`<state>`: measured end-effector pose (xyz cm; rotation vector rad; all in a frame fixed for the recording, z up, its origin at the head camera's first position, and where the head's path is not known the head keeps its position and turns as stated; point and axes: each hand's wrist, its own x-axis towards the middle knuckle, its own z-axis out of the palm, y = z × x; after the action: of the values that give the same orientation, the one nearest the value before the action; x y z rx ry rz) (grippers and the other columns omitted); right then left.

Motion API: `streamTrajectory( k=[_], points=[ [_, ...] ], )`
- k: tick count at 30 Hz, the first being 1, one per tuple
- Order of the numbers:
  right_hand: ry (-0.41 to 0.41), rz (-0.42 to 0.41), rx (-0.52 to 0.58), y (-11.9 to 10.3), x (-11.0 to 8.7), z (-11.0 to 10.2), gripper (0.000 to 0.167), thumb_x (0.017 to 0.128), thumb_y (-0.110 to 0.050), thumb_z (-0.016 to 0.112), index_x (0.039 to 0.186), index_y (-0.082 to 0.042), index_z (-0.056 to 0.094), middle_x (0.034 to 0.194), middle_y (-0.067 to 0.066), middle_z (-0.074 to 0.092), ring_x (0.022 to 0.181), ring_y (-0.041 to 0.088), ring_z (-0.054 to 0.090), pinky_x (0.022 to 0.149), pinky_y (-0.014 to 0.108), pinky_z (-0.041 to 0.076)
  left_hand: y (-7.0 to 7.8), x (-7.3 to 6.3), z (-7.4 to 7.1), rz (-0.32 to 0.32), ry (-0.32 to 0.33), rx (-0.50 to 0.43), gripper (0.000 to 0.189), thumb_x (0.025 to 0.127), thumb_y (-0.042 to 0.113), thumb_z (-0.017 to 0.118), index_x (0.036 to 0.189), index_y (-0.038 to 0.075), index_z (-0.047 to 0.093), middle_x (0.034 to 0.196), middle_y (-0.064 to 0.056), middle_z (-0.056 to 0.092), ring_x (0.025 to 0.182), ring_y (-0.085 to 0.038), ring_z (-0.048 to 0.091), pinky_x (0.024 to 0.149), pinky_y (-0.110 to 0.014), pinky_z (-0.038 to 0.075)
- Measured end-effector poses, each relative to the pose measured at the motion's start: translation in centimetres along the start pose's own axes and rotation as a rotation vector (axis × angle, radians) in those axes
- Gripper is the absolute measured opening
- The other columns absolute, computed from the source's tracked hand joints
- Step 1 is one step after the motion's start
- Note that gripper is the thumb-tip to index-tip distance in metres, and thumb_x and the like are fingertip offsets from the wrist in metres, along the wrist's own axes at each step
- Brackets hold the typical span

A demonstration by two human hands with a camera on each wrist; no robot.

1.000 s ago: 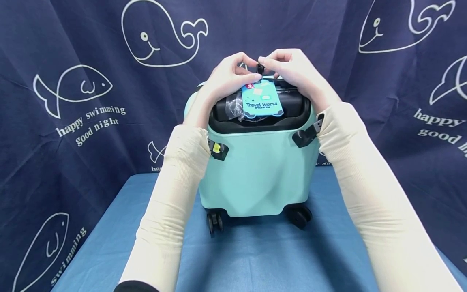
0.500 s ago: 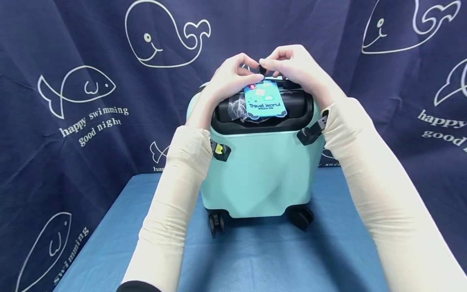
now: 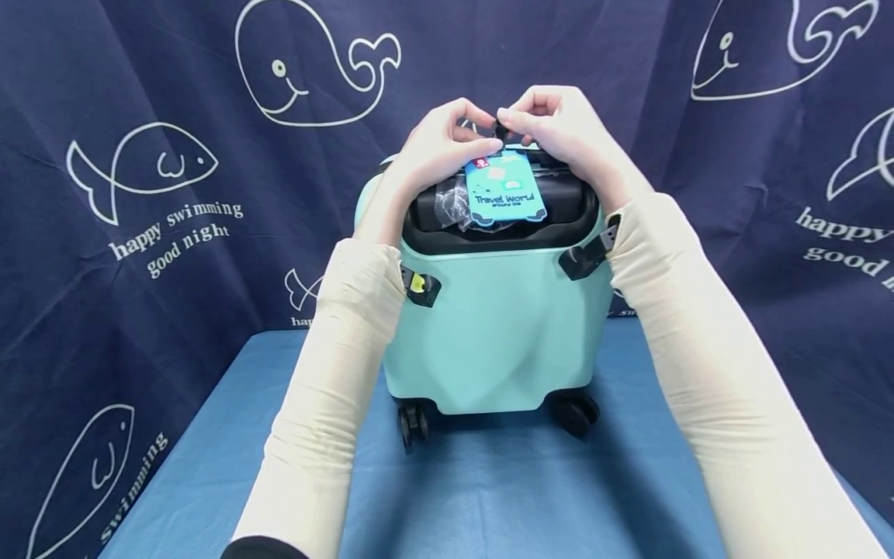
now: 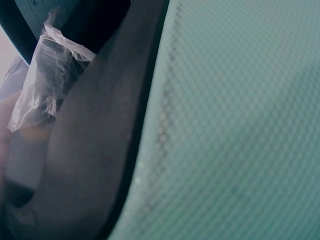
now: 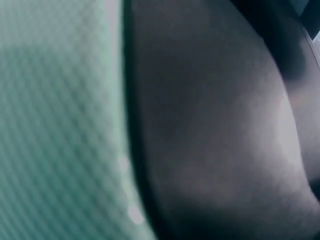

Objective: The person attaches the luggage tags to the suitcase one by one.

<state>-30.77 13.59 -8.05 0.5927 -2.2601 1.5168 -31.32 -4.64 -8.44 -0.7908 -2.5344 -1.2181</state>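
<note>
A mint-green suitcase (image 3: 496, 334) with a black top recess stands upright on its wheels. A blue luggage tag (image 3: 504, 194) printed "Travel World" hangs in front of its black handle (image 3: 559, 198). Above the tag, my left hand (image 3: 443, 147) pinches the tag's black strap (image 3: 500, 133) between thumb and fingers. From the other side my right hand (image 3: 555, 128) pinches the upper part of that strap. Fingers partly hide the strap, so its fastening cannot be made out. Both wrist views mostly show the textured green shell (image 4: 235, 125) and dark trim (image 5: 210, 120).
Clear crinkled plastic wrap (image 3: 452, 203) clings to the left part of the handle. The suitcase rests on a blue-covered table (image 3: 482, 497). Behind it hangs a navy curtain (image 3: 447, 46) with white whales and fish. Black wrist cameras (image 3: 422, 289) sit close to the suitcase front.
Both hands keep their pinch on the strap with only tiny finger shifts. The whole head view moves slightly back and forth; tag and suitcase hold their place.
</note>
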Motion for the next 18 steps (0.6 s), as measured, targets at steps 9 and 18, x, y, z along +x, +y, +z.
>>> streamTrajectory(
  k=[9, 18],
  points=[
    [-0.016, 0.024, -0.037, -0.12, -0.12, 0.09, 0.014, 0.088, -0.026, 0.065, 0.086, -0.013, 0.068, 0.069, -0.010, 0.061, 0.067, 0.008, 0.052, 0.066, 0.022, 0.038, -0.13, -0.13, -0.02, 0.011, 0.001, -0.028, 0.036, 0.086, 0.031, 0.067, 0.116, 0.014, 0.056, 0.103, -0.005, 0.071, 0.088, -0.007, 0.064, 0.083, -0.018, 0.039],
    [-0.057, 0.001, 0.012, -0.24, -0.40, -0.19, 0.006, 0.087, -0.020, 0.065, 0.088, -0.017, 0.069, 0.077, -0.011, 0.063, 0.073, 0.008, 0.052, 0.069, 0.022, 0.040, 0.02, -0.09, -0.03, 0.010, -0.001, -0.082, 0.030, 0.085, 0.028, 0.069, 0.110, 0.016, 0.057, 0.100, -0.005, 0.072, 0.089, -0.010, 0.065, 0.084, -0.017, 0.039]
  ],
)
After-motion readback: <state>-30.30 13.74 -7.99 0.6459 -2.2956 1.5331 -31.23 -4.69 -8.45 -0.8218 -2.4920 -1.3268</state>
